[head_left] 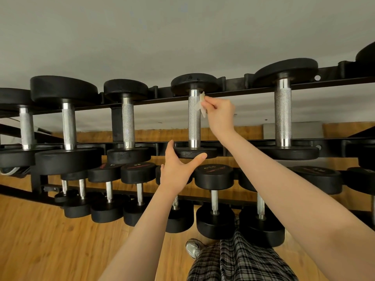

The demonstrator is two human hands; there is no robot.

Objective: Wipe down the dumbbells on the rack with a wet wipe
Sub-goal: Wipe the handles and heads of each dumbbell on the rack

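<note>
Crumpled white wet wipe [200, 105]: pinched by right hand [220, 111] fingers against knurled steel handle of black rubber-ended dumbbell [194, 118], upper tier of black metal rack [233, 92]. Left hand [178, 169], fingers spread, braces its near end, likely steadying it.

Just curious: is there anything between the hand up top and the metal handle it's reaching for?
Yes, in the head view a crumpled wet wipe, pinched by the right hand, lies against the knurled handle.
</note>
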